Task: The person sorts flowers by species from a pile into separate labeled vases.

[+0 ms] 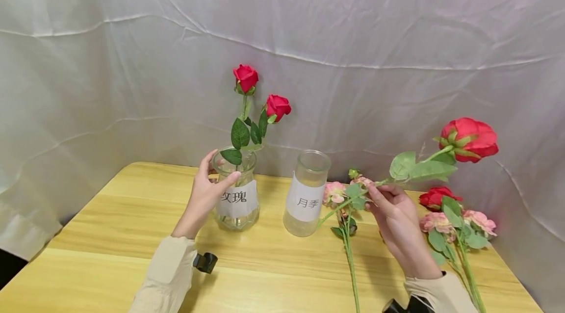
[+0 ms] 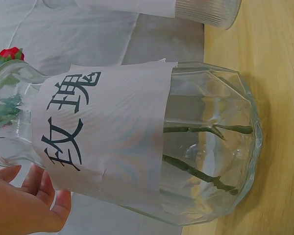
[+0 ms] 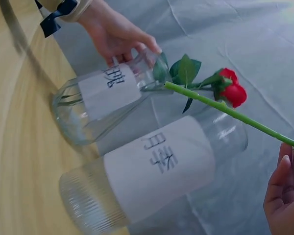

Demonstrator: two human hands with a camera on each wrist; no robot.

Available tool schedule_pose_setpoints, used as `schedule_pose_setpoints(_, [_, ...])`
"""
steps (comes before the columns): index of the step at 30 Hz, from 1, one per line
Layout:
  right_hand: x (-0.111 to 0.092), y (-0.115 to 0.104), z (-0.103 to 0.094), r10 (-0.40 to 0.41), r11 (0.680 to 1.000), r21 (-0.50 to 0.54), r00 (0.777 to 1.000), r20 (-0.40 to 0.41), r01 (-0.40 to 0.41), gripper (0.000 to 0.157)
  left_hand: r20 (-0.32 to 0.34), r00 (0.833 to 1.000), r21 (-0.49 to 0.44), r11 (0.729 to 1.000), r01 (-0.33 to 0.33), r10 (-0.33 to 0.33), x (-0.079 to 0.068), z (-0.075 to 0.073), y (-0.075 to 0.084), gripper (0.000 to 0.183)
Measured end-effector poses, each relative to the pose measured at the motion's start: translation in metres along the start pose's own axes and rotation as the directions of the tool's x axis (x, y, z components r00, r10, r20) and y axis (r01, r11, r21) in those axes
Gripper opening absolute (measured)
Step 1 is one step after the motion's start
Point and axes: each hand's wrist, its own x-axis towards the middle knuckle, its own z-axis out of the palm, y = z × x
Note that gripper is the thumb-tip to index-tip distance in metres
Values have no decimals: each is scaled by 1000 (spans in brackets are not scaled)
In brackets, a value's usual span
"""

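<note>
While upright, clr vase (image 1: 304, 202) btwn hands (image 1: 206, 197) (image 1: 399, 222)

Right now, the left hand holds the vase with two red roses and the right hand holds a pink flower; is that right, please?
Not quite: the head view shows the right hand holding a red flower, not a pink one; the rest is correct.

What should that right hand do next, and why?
I'd have the right hand lift the large red flower a little and tilt its stem nearer upright. The stem slants, its lower end outside both the glass vase labelled 月季 and the glass vase labelled 玫瑰, which the left hand grips; upright, it would probably enter a mouth more easily.
</note>
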Motion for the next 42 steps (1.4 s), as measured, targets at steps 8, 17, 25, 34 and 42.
schedule_pose_setpoints(8, [12, -11, 30, -60, 992, -115, 998, -12, 59, 14, 4, 1000, -5, 1000, -3, 3, -1, 1, 1, 83])
schedule_pose_setpoints(17, [32, -19, 60, -100, 990, -100, 995, -18, 98, 17, 4, 1000, -2, 1000, -3, 3, 0, 1, 3, 83])
schedule_pose_setpoints(25, [48, -14, 89, -99, 995, 7, 993, -67, 100, 22, 9, 1000, 1, 1000, 5, -5, 0, 1, 3, 84])
schedule_pose_setpoints(34, [61, -1, 125, -138, 990, 22, 988, -62, 140, 26, 7, 1000, -9, 1000, 1, -1, 0, 1, 3, 84])
schedule_pose_setpoints(42, [75, 17, 152, -162, 987, 7, 986, -46, 162, 27, 5, 1000, 2, 1000, 10, -10, -2, 0, 3, 83])
